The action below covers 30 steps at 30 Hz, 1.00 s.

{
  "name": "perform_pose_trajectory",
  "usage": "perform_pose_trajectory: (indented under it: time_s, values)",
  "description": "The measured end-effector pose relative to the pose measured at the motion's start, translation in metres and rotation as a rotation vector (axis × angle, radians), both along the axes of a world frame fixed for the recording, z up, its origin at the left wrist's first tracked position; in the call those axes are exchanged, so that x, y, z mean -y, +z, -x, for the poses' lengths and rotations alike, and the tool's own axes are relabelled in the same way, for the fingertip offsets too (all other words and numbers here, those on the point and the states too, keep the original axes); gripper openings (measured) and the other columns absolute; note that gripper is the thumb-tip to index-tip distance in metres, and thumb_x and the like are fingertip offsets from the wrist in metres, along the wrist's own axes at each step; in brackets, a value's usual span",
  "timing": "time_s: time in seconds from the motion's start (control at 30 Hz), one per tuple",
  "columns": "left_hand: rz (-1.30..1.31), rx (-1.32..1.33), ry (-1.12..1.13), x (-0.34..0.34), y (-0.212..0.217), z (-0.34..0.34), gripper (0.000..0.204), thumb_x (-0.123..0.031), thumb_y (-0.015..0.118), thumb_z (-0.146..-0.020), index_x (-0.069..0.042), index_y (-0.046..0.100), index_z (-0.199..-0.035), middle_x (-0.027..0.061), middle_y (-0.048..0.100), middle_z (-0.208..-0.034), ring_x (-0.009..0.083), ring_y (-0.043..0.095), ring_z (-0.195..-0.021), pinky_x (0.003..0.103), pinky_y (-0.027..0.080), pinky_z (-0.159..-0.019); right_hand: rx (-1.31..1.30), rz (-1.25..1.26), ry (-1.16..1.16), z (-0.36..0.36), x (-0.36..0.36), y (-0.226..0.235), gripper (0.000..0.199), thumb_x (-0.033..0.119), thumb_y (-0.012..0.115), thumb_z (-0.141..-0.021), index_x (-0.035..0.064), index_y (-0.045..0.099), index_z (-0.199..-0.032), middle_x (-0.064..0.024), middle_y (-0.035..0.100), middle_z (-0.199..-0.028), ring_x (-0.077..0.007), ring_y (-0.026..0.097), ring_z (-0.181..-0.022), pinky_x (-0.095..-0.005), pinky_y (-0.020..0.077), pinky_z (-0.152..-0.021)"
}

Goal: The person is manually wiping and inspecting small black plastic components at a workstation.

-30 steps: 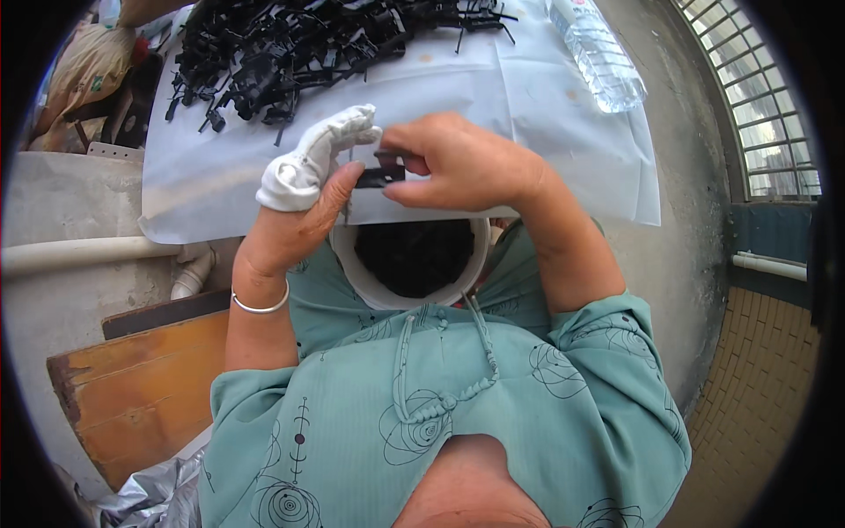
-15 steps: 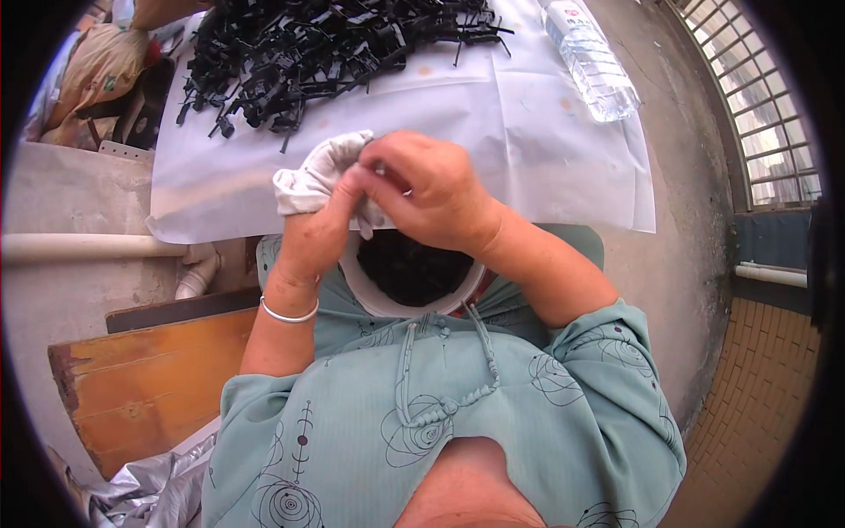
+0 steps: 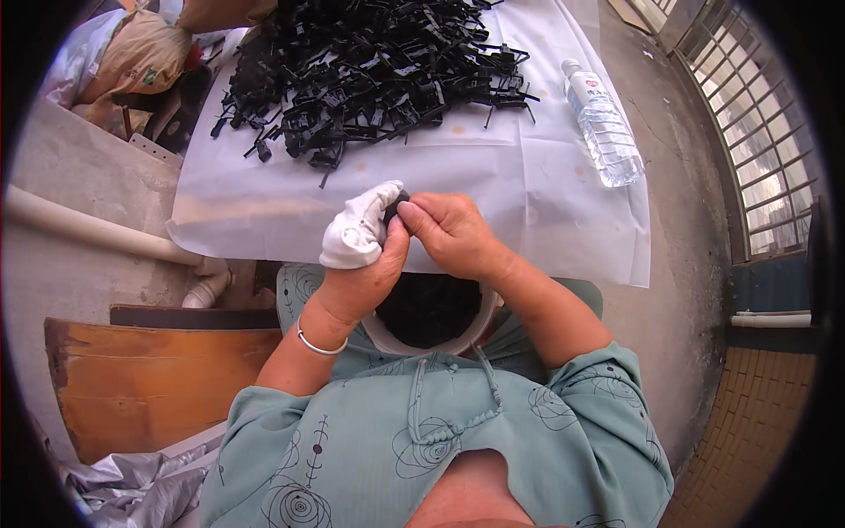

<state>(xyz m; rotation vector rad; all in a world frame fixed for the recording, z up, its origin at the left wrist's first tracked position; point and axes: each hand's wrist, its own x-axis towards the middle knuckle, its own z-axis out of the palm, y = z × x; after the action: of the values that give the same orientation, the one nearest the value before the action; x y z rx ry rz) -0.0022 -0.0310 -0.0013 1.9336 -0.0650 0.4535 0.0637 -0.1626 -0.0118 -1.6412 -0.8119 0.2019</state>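
Both hands have drifted slightly right and lower since 0.5 s ago, staying pressed together. Between them sits a small black plastic part [image 3: 393,208], pinched over the white sheet's [image 3: 493,176] near edge. Fingers of the left hand [image 3: 363,255], wrapped in white cloth [image 3: 359,231], close on it; the right hand [image 3: 451,231] grips its other side. Farther off lie a heap of black plastic pieces [image 3: 370,70] and 1 clear water bottle [image 3: 602,128].
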Motion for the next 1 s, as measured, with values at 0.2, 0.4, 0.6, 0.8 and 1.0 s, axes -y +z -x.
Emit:
perform_pose_trajectory:
  time_s: [0.2,0.4,0.6,0.8,1.0]
  values:
    - [-0.387,0.169,0.025,-0.009,-0.007,-0.002,0.027,-0.001,0.054,-0.082,0.007,0.054,-0.108,0.0143,0.062,-0.095,0.0201,0.061,-0.083,0.029,0.048,-0.075,-0.253,-0.070,-0.005,0.005,-0.013,-0.021,0.024,0.016,0.047,-0.092,-0.0007,0.056,-0.077,0.0032,0.051,-0.065,-0.0051,0.042,-0.063,-0.0243,0.0400,-0.057]
    - [0.069,0.146,-0.096,-0.011,-0.007,-0.012,0.029,-0.007,0.051,-0.087,0.000,0.043,-0.114,0.0046,0.056,-0.087,0.0136,0.054,-0.067,0.024,0.047,-0.063,-0.135,0.055,0.043,-0.006,0.006,0.010,0.019,0.018,0.054,-0.088,-0.0005,0.059,-0.084,-0.0043,0.055,-0.065,-0.0100,0.049,-0.061,-0.0267,0.0424,-0.057]
    - [0.542,-0.232,-0.134,-0.018,0.006,-0.010,0.030,-0.011,0.042,-0.093,-0.005,0.038,-0.122,0.0034,0.052,-0.087,0.0026,0.037,-0.053,0.017,0.032,-0.047,0.353,0.159,0.014,-0.020,0.017,-0.004,0.014,0.012,0.064,-0.078,0.0019,0.062,-0.087,-0.0112,0.055,-0.065,-0.0196,0.053,-0.056,-0.0293,0.0423,-0.054]
    - [0.350,-0.297,-0.251,-0.012,0.017,-0.002,0.028,-0.006,0.040,-0.089,-0.001,0.042,-0.117,-0.0010,0.050,-0.078,0.0024,0.039,-0.059,0.017,0.035,-0.052,0.090,-0.002,0.007,-0.014,0.013,0.004,0.009,0.007,0.065,-0.079,0.0009,0.061,-0.082,-0.0036,0.055,-0.064,-0.0094,0.048,-0.056,-0.0247,0.0401,-0.052]
    - [0.216,-0.190,-0.205,-0.011,0.009,-0.007,0.025,-0.004,0.043,-0.085,0.000,0.046,-0.109,-0.0012,0.049,-0.074,0.0045,0.040,-0.061,0.019,0.037,-0.054,-0.068,0.049,0.088,-0.010,0.012,0.009,0.015,0.013,0.059,-0.085,0.0002,0.058,-0.078,-0.0027,0.053,-0.063,-0.0084,0.045,-0.058,-0.0252,0.0395,-0.053]
